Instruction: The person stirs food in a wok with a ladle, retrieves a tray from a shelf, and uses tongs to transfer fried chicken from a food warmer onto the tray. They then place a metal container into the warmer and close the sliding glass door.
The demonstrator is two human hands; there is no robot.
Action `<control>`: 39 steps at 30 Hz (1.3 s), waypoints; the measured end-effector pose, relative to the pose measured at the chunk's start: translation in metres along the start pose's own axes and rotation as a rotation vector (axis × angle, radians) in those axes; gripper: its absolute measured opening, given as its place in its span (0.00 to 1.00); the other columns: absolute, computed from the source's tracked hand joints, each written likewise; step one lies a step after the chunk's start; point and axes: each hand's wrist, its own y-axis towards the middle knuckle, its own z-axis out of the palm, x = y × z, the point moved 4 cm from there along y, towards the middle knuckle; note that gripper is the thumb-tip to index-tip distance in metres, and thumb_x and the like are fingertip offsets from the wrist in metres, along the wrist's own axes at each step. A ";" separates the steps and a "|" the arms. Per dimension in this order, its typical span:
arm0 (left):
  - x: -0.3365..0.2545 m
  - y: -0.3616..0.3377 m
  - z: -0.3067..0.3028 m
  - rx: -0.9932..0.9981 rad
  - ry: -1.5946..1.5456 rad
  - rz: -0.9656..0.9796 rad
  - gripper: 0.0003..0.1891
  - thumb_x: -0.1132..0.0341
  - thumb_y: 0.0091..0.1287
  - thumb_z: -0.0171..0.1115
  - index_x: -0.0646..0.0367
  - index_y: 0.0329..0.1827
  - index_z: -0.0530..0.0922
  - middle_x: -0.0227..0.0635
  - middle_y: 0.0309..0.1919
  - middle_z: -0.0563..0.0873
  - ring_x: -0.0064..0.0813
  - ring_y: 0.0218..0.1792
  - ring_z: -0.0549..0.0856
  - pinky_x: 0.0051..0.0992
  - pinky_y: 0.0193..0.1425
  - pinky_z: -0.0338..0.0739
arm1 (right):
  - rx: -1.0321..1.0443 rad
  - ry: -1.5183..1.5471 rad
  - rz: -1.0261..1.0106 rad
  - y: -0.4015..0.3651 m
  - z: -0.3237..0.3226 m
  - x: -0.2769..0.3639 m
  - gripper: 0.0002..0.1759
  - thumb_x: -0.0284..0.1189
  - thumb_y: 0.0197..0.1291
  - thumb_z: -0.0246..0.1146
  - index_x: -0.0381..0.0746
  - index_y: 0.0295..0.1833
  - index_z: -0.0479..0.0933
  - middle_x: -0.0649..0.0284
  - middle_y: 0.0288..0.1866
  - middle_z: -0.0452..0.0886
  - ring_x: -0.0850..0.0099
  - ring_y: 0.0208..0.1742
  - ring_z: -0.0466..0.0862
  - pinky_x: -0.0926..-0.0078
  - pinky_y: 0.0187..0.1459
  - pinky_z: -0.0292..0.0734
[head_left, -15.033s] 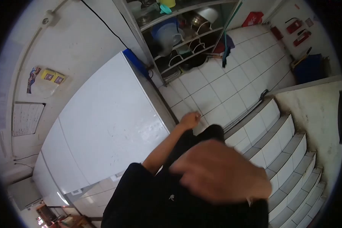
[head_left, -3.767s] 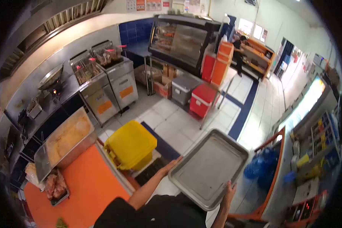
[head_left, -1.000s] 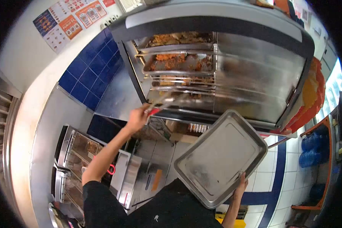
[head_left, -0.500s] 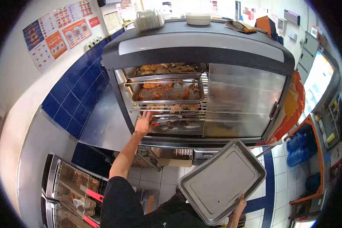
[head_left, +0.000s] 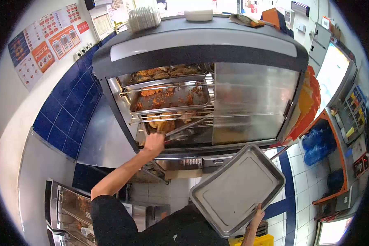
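My left hand reaches into the open left side of a heated display cabinet, fingers closed around the end of metal tongs. The tongs slant up to the right, just below the lower rack. Beside the hand, pieces of fried food lie on that lower level. At lower right, my right hand grips the edge of a metal tray, tilted in front of my body. Nothing but a small dark speck shows on the tray's surface.
Above my left hand are a crumb-strewn tray and a top tray of fried pieces. A sliding door covers the cabinet's right half. Plastic containers stand on top. A rack is at lower left, blue bottles at right.
My left hand has pulled back and down slightly, now closed on the tongs, which have turned to a steeper slant. The view has shifted; my right hand still holds the tray.
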 end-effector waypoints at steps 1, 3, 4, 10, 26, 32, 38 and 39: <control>-0.010 -0.008 0.002 -0.001 -0.033 0.026 0.09 0.73 0.54 0.56 0.65 0.38 0.75 0.48 0.28 0.83 0.47 0.32 0.85 0.42 0.34 0.80 | -0.001 0.057 0.007 -0.002 0.005 0.004 0.32 0.46 0.60 0.61 0.34 0.61 0.65 0.61 0.54 0.73 0.68 0.53 0.73 0.71 0.53 0.69; -0.027 -0.021 -0.002 0.009 -0.060 0.040 0.09 0.73 0.54 0.57 0.65 0.38 0.75 0.46 0.27 0.83 0.47 0.32 0.85 0.41 0.34 0.80 | -0.021 0.049 0.057 -0.004 0.011 0.010 0.33 0.46 0.60 0.61 0.33 0.61 0.65 0.60 0.54 0.73 0.68 0.53 0.73 0.70 0.53 0.69; -0.035 -0.029 -0.007 0.040 -0.082 0.040 0.09 0.73 0.54 0.57 0.65 0.39 0.74 0.46 0.27 0.83 0.47 0.33 0.84 0.41 0.34 0.80 | -0.052 0.048 0.096 -0.006 0.013 0.008 0.33 0.47 0.60 0.61 0.32 0.61 0.65 0.59 0.53 0.73 0.68 0.53 0.73 0.70 0.53 0.69; -0.061 -0.050 -0.020 -0.077 -0.184 0.046 0.12 0.74 0.54 0.56 0.65 0.42 0.73 0.51 0.35 0.81 0.50 0.32 0.83 0.42 0.32 0.79 | 0.061 0.081 0.171 0.007 0.026 0.003 0.37 0.46 0.59 0.62 0.36 0.67 0.59 0.58 0.60 0.69 0.65 0.57 0.73 0.66 0.56 0.69; 0.040 -0.139 -0.134 0.020 -0.436 -0.464 0.21 0.50 0.64 0.58 0.64 0.33 0.80 0.50 0.23 0.81 0.50 0.27 0.81 0.38 0.34 0.73 | 0.218 0.077 0.130 0.025 0.037 -0.001 0.35 0.46 0.58 0.62 0.34 0.64 0.63 0.57 0.55 0.73 0.65 0.53 0.75 0.67 0.54 0.70; 0.050 -0.117 -0.112 0.073 -0.177 -0.424 0.30 0.39 0.56 0.62 0.64 0.22 0.77 0.49 0.18 0.79 0.49 0.27 0.82 0.38 0.33 0.74 | 0.387 0.022 0.122 0.047 0.035 -0.016 0.38 0.45 0.58 0.63 0.33 0.65 0.60 0.58 0.59 0.69 0.67 0.56 0.71 0.68 0.56 0.66; 0.028 -0.091 -0.092 0.244 -0.419 -0.478 0.20 0.53 0.60 0.64 0.65 0.28 0.77 0.41 0.18 0.83 0.31 0.17 0.83 0.29 0.20 0.78 | 0.350 0.051 0.120 0.037 0.038 -0.006 0.35 0.44 0.60 0.62 0.33 0.64 0.62 0.57 0.59 0.69 0.66 0.56 0.70 0.68 0.56 0.66; 0.028 -0.087 -0.089 0.240 -0.415 -0.468 0.20 0.53 0.60 0.64 0.65 0.28 0.77 0.41 0.18 0.83 0.31 0.17 0.83 0.29 0.20 0.78 | 0.348 0.057 0.117 0.036 0.039 -0.004 0.34 0.44 0.60 0.61 0.33 0.65 0.62 0.57 0.59 0.69 0.67 0.56 0.70 0.68 0.56 0.66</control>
